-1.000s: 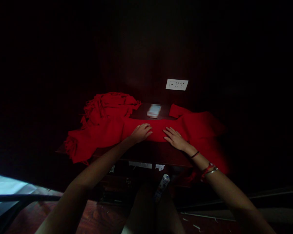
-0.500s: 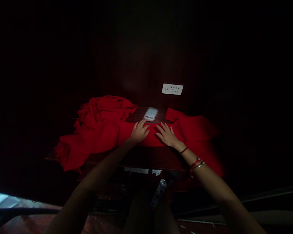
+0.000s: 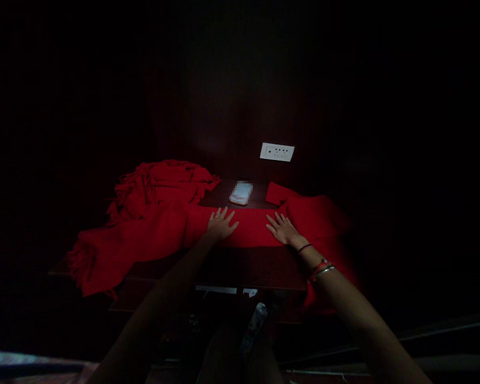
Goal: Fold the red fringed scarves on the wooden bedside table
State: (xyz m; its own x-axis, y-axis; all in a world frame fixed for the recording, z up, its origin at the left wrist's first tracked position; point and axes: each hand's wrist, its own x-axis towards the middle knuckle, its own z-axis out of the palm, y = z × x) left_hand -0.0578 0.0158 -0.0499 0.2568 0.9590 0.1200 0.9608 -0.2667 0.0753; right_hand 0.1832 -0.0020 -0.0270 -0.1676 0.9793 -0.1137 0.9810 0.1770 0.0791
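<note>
A red scarf [image 3: 252, 226] with fringed ends lies across the dark wooden desk, its middle part folded into a flat band. My left hand [image 3: 221, 226] rests on this band, fingers spread. To its right, my right hand [image 3: 282, 228] lies flat on the same cloth, fingers also apart. Behind the band sits a phone [image 3: 240, 193] with a lit, blurred screen, touched by neither hand. At the left the fringed end hangs over the desk's front edge. On the right the red cloth spreads wider and fades into shadow.
A bunched heap of red fringed cloth [image 3: 164, 178] lies at the back left of the desk [image 3: 248, 266]. A white wall socket [image 3: 277, 152] is on the dark wall behind. Below the desk edge, a patterned packet or tube [image 3: 256, 322] shows near my legs. The surroundings are very dark.
My hands have moved apart along the red band, the left going left and away from the phone, the right slightly to the right. The view has shifted a little.
</note>
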